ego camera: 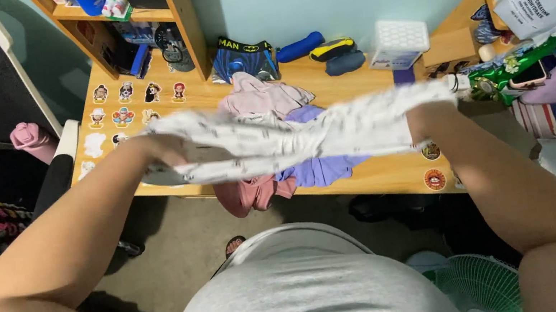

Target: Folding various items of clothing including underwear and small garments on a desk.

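Stretching from side to side across the middle of the view, a white patterned cloth (304, 134) is held taut in the air just above the front half of a wooden desk (382, 174). Its long axis runs left to right, roughly level, with one end at each hand; the cloth is blurred, so its print cannot be made out. The left hand (158, 151) is closed on the left end and the right hand (425, 119) is closed on the right end, the two hands well apart with both bare forearms reaching forward.

Under the cloth lies a small heap of clothes: a pale pink garment (262, 96) behind it, a purple garment (323, 168) showing below it, and a darker pink garment (254, 194) hanging over the desk's front edge. Cartoon stickers (129, 104) dot the left part of the desk. At the back, against the pale blue wall, sit a dark folded garment (243, 59), a blue roll (299, 48) and a white box (398, 43). A wooden shelf (182, 17) stands at the back left. A green fan (481, 287) stands on the floor at lower right.
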